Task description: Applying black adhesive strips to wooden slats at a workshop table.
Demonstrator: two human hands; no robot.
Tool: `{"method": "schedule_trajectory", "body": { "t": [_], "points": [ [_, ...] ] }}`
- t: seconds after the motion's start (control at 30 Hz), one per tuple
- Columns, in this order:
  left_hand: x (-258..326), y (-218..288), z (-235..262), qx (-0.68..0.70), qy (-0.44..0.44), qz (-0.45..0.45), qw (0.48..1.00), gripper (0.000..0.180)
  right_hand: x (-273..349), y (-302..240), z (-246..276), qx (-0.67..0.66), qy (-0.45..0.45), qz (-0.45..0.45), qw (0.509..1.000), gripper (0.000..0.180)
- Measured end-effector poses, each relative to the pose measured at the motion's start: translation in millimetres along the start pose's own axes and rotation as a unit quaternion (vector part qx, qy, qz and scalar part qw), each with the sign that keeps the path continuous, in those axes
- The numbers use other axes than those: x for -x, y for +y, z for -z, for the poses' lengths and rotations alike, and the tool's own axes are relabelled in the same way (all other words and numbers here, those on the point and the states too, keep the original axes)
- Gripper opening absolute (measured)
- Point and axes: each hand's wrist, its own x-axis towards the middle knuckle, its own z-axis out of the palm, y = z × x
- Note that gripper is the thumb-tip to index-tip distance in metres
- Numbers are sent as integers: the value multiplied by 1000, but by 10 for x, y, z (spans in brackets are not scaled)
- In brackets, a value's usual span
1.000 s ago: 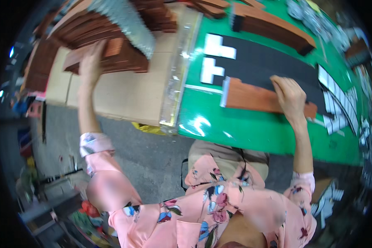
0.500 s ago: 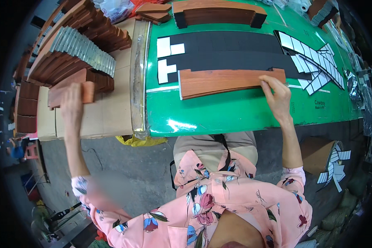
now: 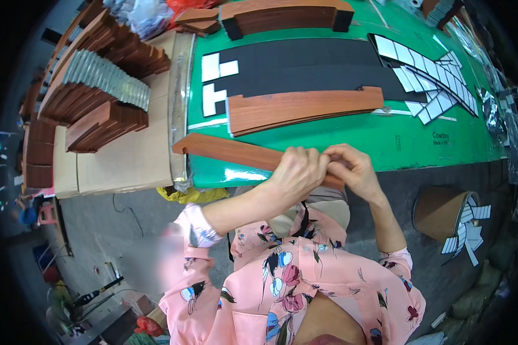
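My left hand (image 3: 296, 172) and right hand (image 3: 351, 169) pinch a wood-grain strip (image 3: 230, 150); the brown bin (image 3: 440, 213) holds white backing strips (image 3: 463, 236).

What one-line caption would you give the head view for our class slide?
Both hands, left hand and right hand, grip a brown wood-grain strip at the green table's near edge.

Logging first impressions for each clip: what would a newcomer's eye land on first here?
Probably both hands, the left hand and right hand, pinching one long wood-grain strip over the near edge of the bright green table. Behind them lies a stack of similar strips on black strips. Leftward, piled brown pieces sit on cardboard.
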Motion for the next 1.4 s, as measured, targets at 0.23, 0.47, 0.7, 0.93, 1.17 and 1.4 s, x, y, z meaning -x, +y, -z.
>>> {"method": "schedule_trajectory", "body": {
  "t": [0.23, 0.47, 0.7, 0.93, 1.17, 1.4],
  "points": [
    [-814, 305, -379, 192, 64, -29, 979, 29, 228, 372, 939, -137, 148, -92, 975, 20],
    [-631, 137, -329, 191, 286, -22, 939, 38, 132, 325, 919, 225, 80, -47, 970, 22],
    [476, -1028, -127, 241, 319, 385, 832, 26, -79, 97, 967, 277, 141, 77, 947, 14],
    [576, -1511, -522, 390, 177, 392, 814, 57, -1236, -243, 244, 304, -43, 207, 929, 14],
    [570, -1479, -542, 418, 249, 378, 787, 52, -1818, -116, -416, 367, -209, 131, 897, 40],
    [656, -1395, -616, 543, 262, 383, 700, 50, -1761, -267, -449, 390, -190, 151, 888, 44]
  ]
}}
